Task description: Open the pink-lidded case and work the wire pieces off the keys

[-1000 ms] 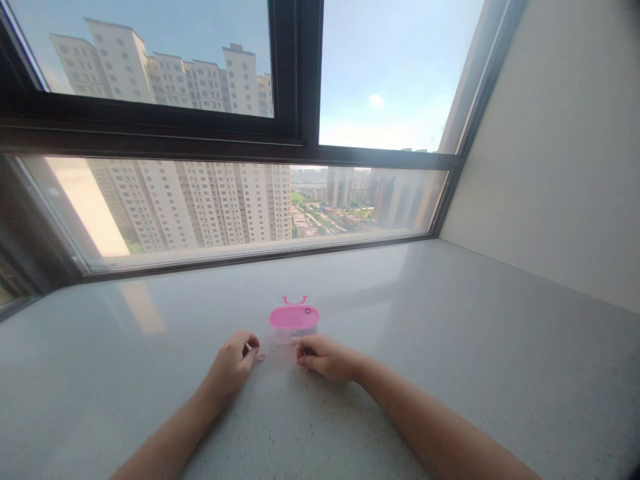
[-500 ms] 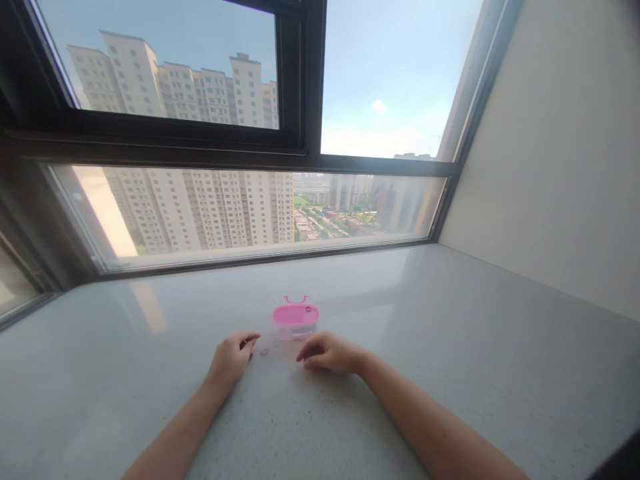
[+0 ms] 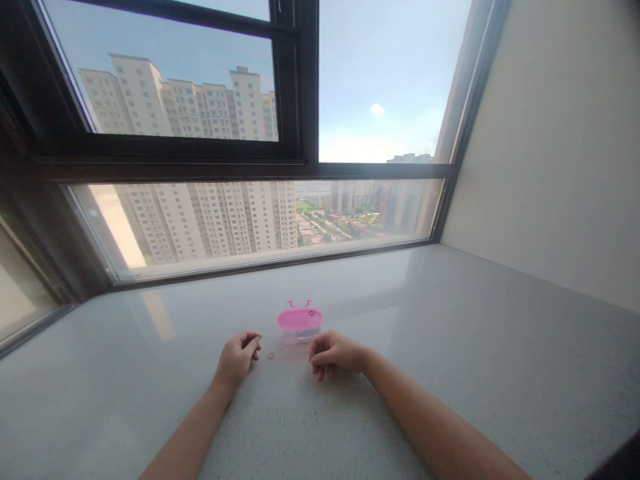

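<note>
Fingers (image 3: 253, 343) curled on left hand (image 3: 237, 357), right hand (image 3: 336, 351); pink box (image 3: 299, 321) just beyond.

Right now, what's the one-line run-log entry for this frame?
left hand: fingers curled, hold unclear | right hand: fingers curled, near pink box | small pink piece: on ledge between hands

- Bright daylight, all of it from the window (image 3: 200, 220) ahead of you.
- The stone ledge (image 3: 450, 333) mirrors the glass: pale sheen, with a tan reflection streak at left.
- You get only soft, faint shadows under your left hand (image 3: 237, 357) and right hand (image 3: 335, 351).
- Wide-angle bend: the frame bars (image 3: 307, 80) and the wall (image 3: 560, 147) lean at the edges, and the corners darken.
- The pink box (image 3: 299, 322) is small, its detail soft.
</note>
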